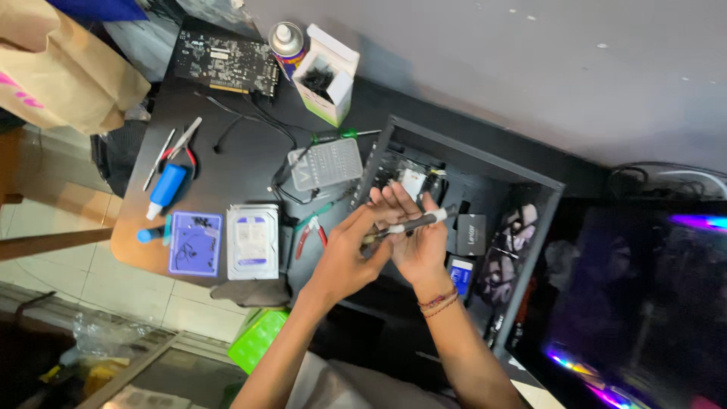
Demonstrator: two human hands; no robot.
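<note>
Both hands meet over the open computer case (530, 189). The left hand (344, 254) and the right hand (416, 242) both have their fingers curled around a thin black tool with white ends (413, 224). The tool lies tilted between them, just above the case.

The case sits on a dark table (227, 163) next to a grey wall (530, 68). The floor below has pale tiles. On the table lie a hard drive (252, 241), a blue parts tray (195, 243), red pliers (310, 231), a green circuit card (223, 62) and a spray can (286, 42). A small white box (327, 76) stands open with dark bits inside. A brown paper bag (60, 68) sits at the far left.
</note>
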